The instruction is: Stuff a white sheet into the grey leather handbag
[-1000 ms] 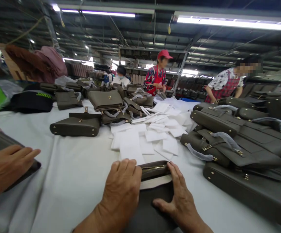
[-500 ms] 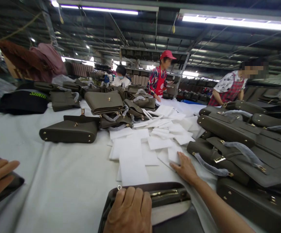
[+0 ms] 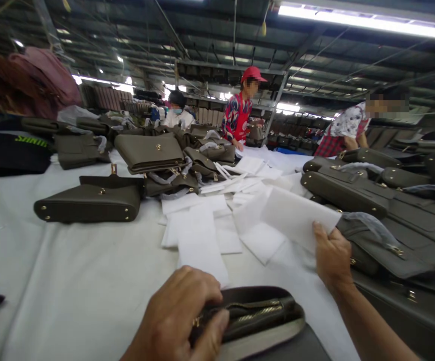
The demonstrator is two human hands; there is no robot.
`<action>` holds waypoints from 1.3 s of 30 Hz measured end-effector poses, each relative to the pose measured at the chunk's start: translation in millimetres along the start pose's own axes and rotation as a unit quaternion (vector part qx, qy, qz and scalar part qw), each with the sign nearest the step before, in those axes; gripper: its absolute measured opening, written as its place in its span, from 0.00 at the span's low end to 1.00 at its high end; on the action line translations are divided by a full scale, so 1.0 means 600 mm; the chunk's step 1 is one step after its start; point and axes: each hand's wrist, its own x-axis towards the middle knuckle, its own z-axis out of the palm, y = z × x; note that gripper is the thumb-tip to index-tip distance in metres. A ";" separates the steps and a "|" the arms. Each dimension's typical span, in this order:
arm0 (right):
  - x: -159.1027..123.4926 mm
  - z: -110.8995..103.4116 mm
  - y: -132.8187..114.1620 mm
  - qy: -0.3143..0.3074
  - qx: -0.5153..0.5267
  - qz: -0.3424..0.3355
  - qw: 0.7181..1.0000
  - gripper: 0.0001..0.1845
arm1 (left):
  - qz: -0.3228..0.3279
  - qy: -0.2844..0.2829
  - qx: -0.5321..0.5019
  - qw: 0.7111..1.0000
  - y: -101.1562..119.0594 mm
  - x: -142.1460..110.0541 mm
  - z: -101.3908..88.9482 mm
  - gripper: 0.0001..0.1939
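Your right hand (image 3: 334, 258), right of centre: thumb and fingers pinching a white sheet (image 3: 296, 213); your left hand (image 3: 180, 316), bottom centre: gripping the bag (image 3: 264, 322) by its open edge. Step in hand, seemingly: lifting the sheet off the pile (image 3: 202, 225); next move calls for a steady bag, mouth wide.

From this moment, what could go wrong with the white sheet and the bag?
The white sheet, held only near one end by the right hand, might slip. It could drag others from the loose white pile. The zipper teeth of the open bag, close to the left hand, might scratch it.
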 end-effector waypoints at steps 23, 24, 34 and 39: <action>-0.166 0.085 -0.197 -0.460 0.402 0.137 0.779 0.17 | 0.060 -0.005 0.299 0.952 -0.030 0.080 0.019 0.35; -0.170 0.089 -0.200 -0.463 0.404 0.128 0.779 0.16 | 0.023 -0.007 0.282 0.959 -0.024 0.080 0.020 0.37; -0.188 0.088 -0.210 -0.506 0.279 0.013 0.816 0.17 | -0.003 -0.022 0.355 0.934 0.015 0.069 0.029 0.44; -0.177 0.073 -0.211 -0.566 0.297 -0.019 0.769 0.22 | 0.063 -0.020 0.459 0.886 -0.009 0.077 0.020 0.34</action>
